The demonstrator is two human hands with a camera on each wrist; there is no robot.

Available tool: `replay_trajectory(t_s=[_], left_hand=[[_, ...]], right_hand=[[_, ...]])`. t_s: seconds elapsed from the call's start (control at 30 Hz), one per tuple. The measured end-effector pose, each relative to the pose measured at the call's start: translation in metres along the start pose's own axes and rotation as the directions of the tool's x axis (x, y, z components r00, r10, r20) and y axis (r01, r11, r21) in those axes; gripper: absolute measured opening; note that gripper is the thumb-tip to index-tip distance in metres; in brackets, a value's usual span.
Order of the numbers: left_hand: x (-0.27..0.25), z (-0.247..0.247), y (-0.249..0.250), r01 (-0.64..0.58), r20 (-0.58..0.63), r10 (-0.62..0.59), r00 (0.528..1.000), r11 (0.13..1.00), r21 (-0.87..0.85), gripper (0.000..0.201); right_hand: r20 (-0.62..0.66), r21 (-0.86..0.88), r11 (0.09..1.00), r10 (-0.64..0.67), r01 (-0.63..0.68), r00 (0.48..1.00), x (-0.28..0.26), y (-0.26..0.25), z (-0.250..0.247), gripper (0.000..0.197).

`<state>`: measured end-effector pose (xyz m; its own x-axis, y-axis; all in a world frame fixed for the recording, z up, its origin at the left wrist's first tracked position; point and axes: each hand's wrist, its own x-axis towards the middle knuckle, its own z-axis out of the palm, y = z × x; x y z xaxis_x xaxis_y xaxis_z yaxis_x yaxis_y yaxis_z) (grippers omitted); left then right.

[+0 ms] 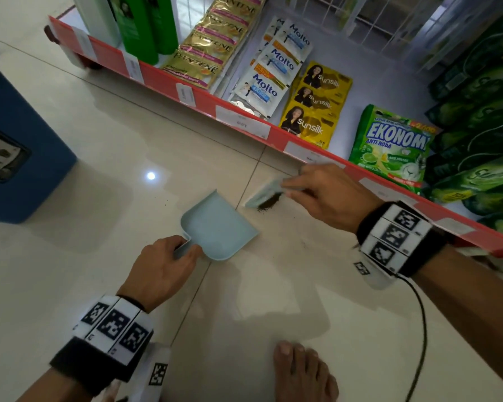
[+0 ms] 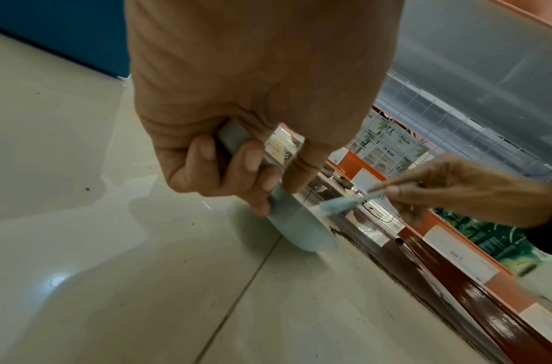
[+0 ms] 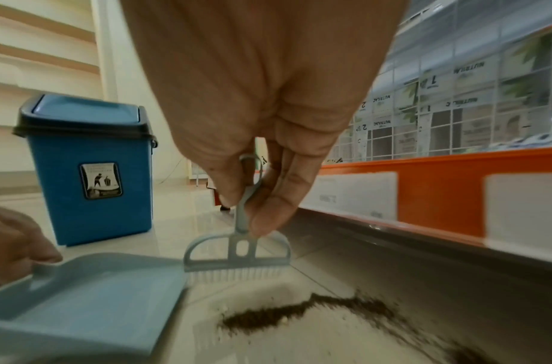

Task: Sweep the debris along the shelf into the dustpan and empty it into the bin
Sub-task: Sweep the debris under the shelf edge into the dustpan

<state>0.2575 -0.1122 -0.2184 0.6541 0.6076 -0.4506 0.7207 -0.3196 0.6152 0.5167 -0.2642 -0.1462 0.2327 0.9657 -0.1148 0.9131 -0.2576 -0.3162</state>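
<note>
A pale blue dustpan (image 1: 219,224) (image 3: 91,303) lies flat on the floor tiles, its open lip toward the shelf. My left hand (image 1: 169,264) (image 2: 237,170) grips its short handle. My right hand (image 1: 323,195) (image 3: 255,197) pinches the thin handle of a small pale blue brush (image 1: 263,195) (image 3: 237,256) (image 2: 336,205), whose white bristles touch the floor just beyond the pan's lip. A dark line of fine debris (image 3: 299,314) (image 1: 267,206) (image 2: 371,256) lies beside the brush and runs along the shelf base.
A blue bin (image 1: 15,152) (image 3: 91,167) with a dark swing lid stands on the floor at the left. The orange-edged bottom shelf (image 1: 209,100) (image 3: 439,177) carries sachets and green packs. My bare foot (image 1: 302,372) is near the bottom edge. A cable (image 1: 418,338) hangs from my right wrist.
</note>
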Motion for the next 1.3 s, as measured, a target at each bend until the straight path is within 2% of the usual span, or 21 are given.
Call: replay_trajectory(t_s=[0.07, 0.13, 0.27, 0.47, 0.57, 0.63, 0.7, 0.83, 0.9, 1.03, 1.1, 1.23, 1.3], left_hand=[[0.000, 0.001, 0.001, -0.002, -0.001, 0.002, 1.000, 1.000, 0.017, 0.051], [-0.002, 0.002, 0.003, 0.000, 0.000, 0.000, 1.000, 1.000, 0.026, 0.051], [-0.006, 0.001, 0.004, 0.013, 0.017, -0.013, 1.000, 1.000, 0.023, 0.050], [-0.008, -0.003, 0.001, 0.038, 0.004, -0.038, 0.999, 0.999, -0.009, 0.045], [-0.006, -0.002, 0.003, 0.042, 0.020, -0.041, 0.999, 0.999, -0.029, 0.043], [-0.005, 0.001, 0.007, 0.029, 0.025, -0.029, 0.999, 0.999, -0.025, 0.045], [-0.002, 0.004, 0.011, 0.016, 0.026, -0.016, 1.000, 1.000, -0.011, 0.047], [0.001, 0.008, 0.016, -0.015, 0.038, 0.014, 0.999, 1.000, 0.018, 0.047], [0.001, 0.010, 0.019, -0.025, 0.040, 0.025, 0.999, 1.000, 0.011, 0.046], [0.003, 0.015, 0.025, -0.042, 0.037, 0.042, 0.998, 0.999, -0.015, 0.045], [0.004, 0.018, 0.024, -0.041, 0.040, 0.042, 0.998, 0.998, -0.037, 0.045], [0.009, 0.024, 0.025, -0.030, 0.067, 0.035, 0.997, 0.998, -0.064, 0.043], [0.010, 0.028, 0.028, -0.038, 0.081, 0.044, 0.996, 0.997, -0.070, 0.043]], right_hand=[[-0.085, -0.048, 0.999, 0.007, -0.012, 0.996, 0.017, -0.005, 0.004, 0.023], [-0.106, -0.045, 0.999, 0.020, -0.025, 0.994, 0.034, -0.011, 0.011, 0.028], [0.020, -0.122, 0.992, 0.023, -0.020, 1.000, 0.043, -0.014, 0.024, 0.033], [0.153, -0.177, 0.983, 0.069, -0.041, 0.986, -0.027, 0.016, 0.011, 0.030], [0.063, -0.146, 0.988, 0.070, -0.060, 0.996, -0.048, 0.023, 0.002, 0.027], [-0.031, -0.145, 0.988, 0.045, -0.049, 0.998, -0.043, 0.023, 0.000, 0.025], [-0.112, -0.201, 0.975, 0.078, -0.099, 0.991, -0.026, 0.020, 0.002, 0.024], [-0.117, -0.360, 0.861, 0.341, -0.360, 0.933, 0.006, 0.013, 0.020, 0.023], [-0.105, -0.353, 0.839, 0.405, -0.414, 0.908, 0.010, 0.011, 0.027, 0.023], [-0.020, -0.298, 0.858, 0.433, -0.419, 0.901, -0.015, 0.006, 0.030, 0.026], [-0.017, -0.260, 0.877, 0.414, -0.404, 0.910, -0.040, -0.001, 0.029, 0.027], [-0.157, -0.133, 0.895, 0.406, -0.426, 0.900, -0.068, -0.009, 0.024, 0.024], [-0.212, -0.149, 0.880, 0.417, -0.451, 0.884, -0.064, -0.003, 0.023, 0.024]])
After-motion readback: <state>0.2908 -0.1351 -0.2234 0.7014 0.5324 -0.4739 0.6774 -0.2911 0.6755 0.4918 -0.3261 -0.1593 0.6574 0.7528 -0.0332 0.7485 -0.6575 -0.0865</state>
